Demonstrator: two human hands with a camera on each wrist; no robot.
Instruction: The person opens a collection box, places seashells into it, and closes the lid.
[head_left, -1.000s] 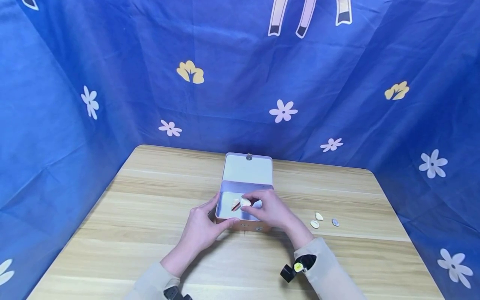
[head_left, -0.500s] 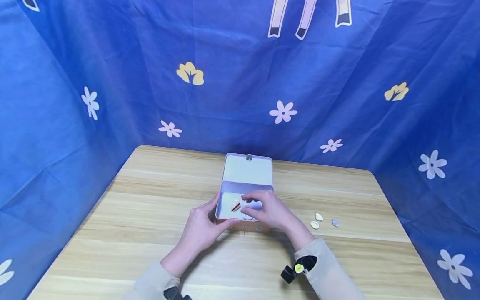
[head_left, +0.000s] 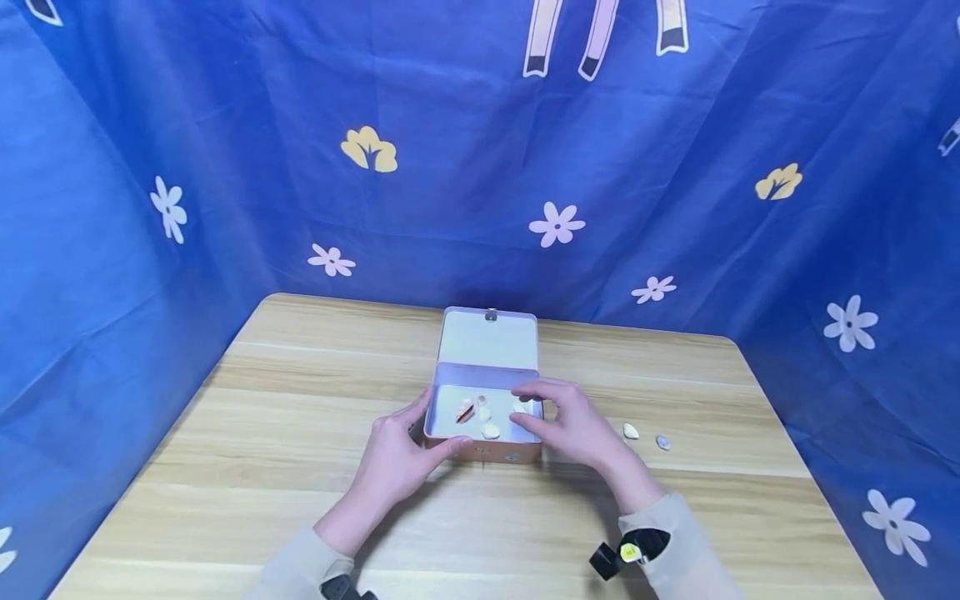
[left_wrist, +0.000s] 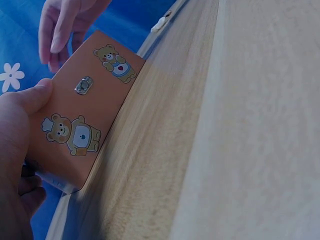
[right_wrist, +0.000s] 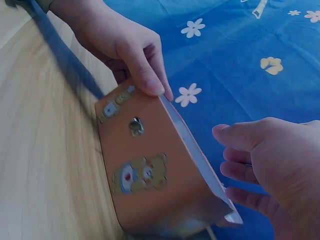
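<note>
Hands (head_left: 396, 454) (head_left: 573, 423) flank the box (head_left: 498, 451) (lid (head_left: 488, 340) pointing away), long axis crosswise.

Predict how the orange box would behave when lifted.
The orange box probably feels stiff, since it looks flat-sided and straight-edged. Its open lid may swing, as it stands unheld. The pale pieces inside could slide, since they lie scattered.

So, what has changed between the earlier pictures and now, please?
The right hand has let go of a white shell, which now lies near the front inside the box, and has moved right, its thumb and fingers apart. One pale shell on the table is no longer visible, maybe hidden behind that hand. The left hand still holds the box; the lid stays open.
</note>
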